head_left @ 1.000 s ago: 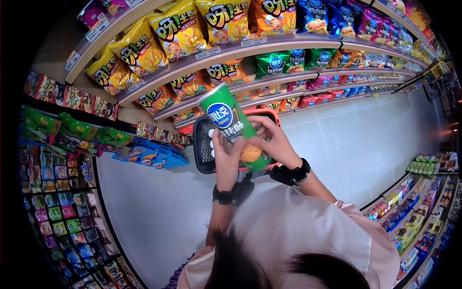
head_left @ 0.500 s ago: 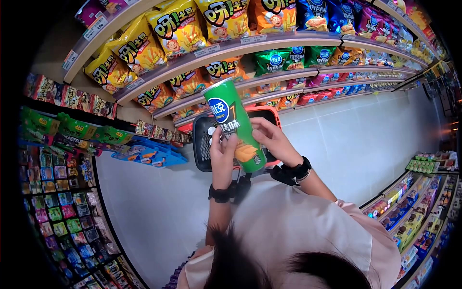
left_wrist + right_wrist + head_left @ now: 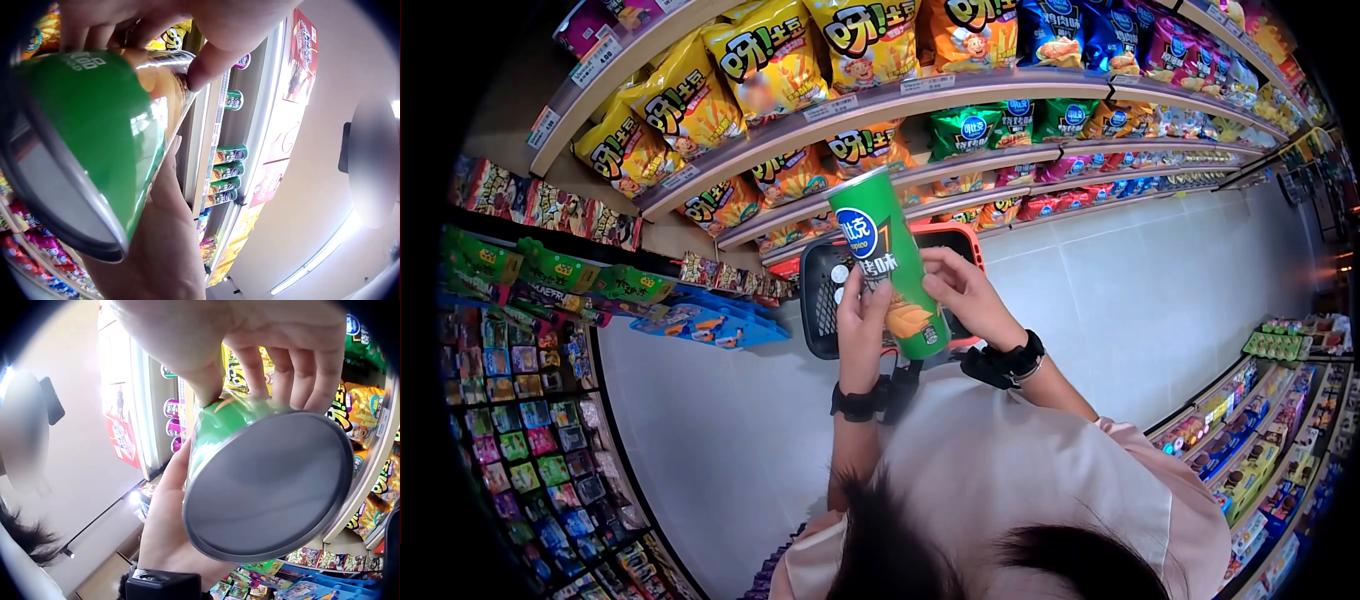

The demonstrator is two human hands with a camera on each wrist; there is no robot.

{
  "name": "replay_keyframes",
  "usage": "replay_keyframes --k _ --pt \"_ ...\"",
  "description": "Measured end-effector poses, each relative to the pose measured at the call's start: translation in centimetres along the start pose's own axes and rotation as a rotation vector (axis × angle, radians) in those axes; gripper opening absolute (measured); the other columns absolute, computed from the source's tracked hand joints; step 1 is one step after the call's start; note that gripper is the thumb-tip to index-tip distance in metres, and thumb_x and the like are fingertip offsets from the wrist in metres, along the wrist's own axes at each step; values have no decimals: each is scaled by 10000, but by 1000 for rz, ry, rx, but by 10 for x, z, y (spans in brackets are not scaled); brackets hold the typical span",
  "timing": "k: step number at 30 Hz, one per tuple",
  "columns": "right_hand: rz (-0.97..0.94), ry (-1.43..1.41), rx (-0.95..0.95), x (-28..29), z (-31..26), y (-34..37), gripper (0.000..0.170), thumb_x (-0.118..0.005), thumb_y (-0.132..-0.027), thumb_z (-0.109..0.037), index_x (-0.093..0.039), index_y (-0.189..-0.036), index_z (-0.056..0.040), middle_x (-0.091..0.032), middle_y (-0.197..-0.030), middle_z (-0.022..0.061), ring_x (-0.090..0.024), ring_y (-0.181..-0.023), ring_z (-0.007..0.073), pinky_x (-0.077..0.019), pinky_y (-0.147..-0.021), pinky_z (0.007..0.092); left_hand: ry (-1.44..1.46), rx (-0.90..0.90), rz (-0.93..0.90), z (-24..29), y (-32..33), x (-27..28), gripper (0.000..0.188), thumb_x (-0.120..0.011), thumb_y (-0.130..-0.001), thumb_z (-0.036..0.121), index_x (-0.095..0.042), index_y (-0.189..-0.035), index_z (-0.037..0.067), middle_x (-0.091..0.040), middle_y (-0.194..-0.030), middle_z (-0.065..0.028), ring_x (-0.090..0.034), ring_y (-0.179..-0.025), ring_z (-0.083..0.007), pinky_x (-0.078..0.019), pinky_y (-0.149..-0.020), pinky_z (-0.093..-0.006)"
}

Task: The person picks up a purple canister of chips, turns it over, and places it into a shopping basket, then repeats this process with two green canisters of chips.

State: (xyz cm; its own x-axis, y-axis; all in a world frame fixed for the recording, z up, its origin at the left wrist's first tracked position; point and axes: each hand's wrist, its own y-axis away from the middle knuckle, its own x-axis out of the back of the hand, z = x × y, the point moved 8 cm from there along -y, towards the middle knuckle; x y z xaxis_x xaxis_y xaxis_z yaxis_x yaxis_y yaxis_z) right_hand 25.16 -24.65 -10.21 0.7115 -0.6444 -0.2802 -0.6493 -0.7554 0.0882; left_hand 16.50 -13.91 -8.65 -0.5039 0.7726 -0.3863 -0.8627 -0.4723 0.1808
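A green chip canister (image 3: 910, 265) with a blue oval logo is held up between both hands in the head view, leaning with its top to the left. My left hand (image 3: 862, 330) grips its left side, thumb on the front near the printed chips. On the other side, my right hand (image 3: 972, 298) holds it with thumb and fingers around the middle. The left wrist view shows the left hand's fingers (image 3: 150, 28) around the canister's glossy side. Its round grey base (image 3: 269, 487) fills the middle of the right wrist view, under the curved right-hand fingers (image 3: 303, 375).
Behind the canister is a black and red shopping basket (image 3: 808, 310) with white round items inside. Shelves of yellow chip bags (image 3: 765, 65) and green chip bags (image 3: 965, 132) curve across the front. A blue display tray (image 3: 715, 322) juts out at left; more shelves (image 3: 1260, 460) stand right.
The canister has turned about its long axis, its logo shifting leftward. My right thumb has moved from its front to its right side. Over the last half second it has hardly moved.
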Motion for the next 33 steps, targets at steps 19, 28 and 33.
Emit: replay_keyframes --k 19,28,33 --pt "-88 159 17 14 -10 -4 451 -449 -964 -329 -445 -1298 -25 -539 -1206 99 -512 -1072 162 -388 -944 301 -59 59 -134 -26 -4 8 571 -642 -818 21 -331 -1293 -35 -430 -1211 -105 -466 -1160 -195 -382 -967 -304" --pt "-29 -291 -623 42 131 4 630 -297 -961 -523 -340 -1386 -59 -468 -1330 92 -461 -1208 193 -394 -964 316 -860 132 -103 -144 -11 56 740 -712 -726 62 -390 -1388 130 -386 -1068 -107 -518 -935 -185 -468 -806 -293" --pt "88 -47 -551 84 247 -10 577 -483 -937 -382 -375 -1370 -17 -472 -1324 113 -456 -1205 189 -334 -1002 271 -255 495 -80 -270 -21 89 694 -526 -846 36 -196 -1455 80 -328 -1331 -113 -408 -1230 -201 -394 -984 -316"
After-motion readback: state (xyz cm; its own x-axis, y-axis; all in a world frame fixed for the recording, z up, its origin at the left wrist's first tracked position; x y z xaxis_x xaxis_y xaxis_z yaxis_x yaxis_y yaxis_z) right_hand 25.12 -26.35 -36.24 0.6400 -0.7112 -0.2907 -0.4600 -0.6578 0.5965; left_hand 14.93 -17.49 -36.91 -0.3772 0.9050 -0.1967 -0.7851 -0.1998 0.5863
